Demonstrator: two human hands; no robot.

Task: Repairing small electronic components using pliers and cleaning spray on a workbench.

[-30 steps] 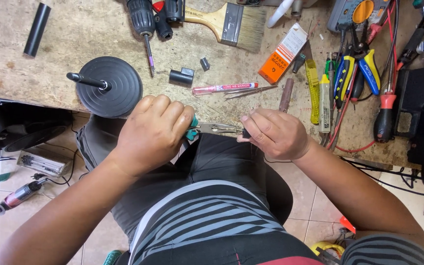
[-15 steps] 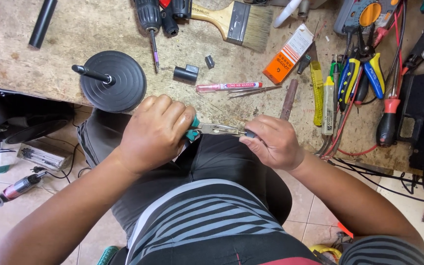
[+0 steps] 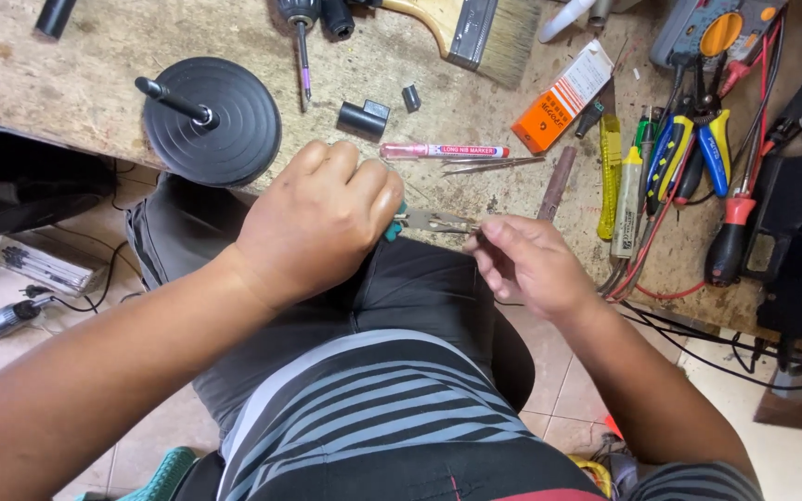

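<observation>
My left hand [image 3: 313, 223] is closed around the teal handles of small pliers [image 3: 433, 221], whose metal jaws stick out to the right at the bench's front edge. My right hand [image 3: 531, 264] sits just right of the jaw tips, thumb and fingers pinched on a thin dark wire [image 3: 509, 302] that trails down past the hand. The wire's end at the jaws is too small to make out. Both hands hover over my lap in dark trousers.
On the worn bench [image 3: 95, 65] lie a black round stand with a post [image 3: 211, 121], a pink marker [image 3: 443, 150], tweezers [image 3: 494, 165], an orange box [image 3: 563, 97], a paintbrush [image 3: 475, 28], a small black block [image 3: 362, 118], and several pliers and screwdrivers [image 3: 689, 148] at the right.
My right hand has slid a little right and down, away from the left, so more of the pliers' jaws show between the hands. The view has shifted slightly.
</observation>
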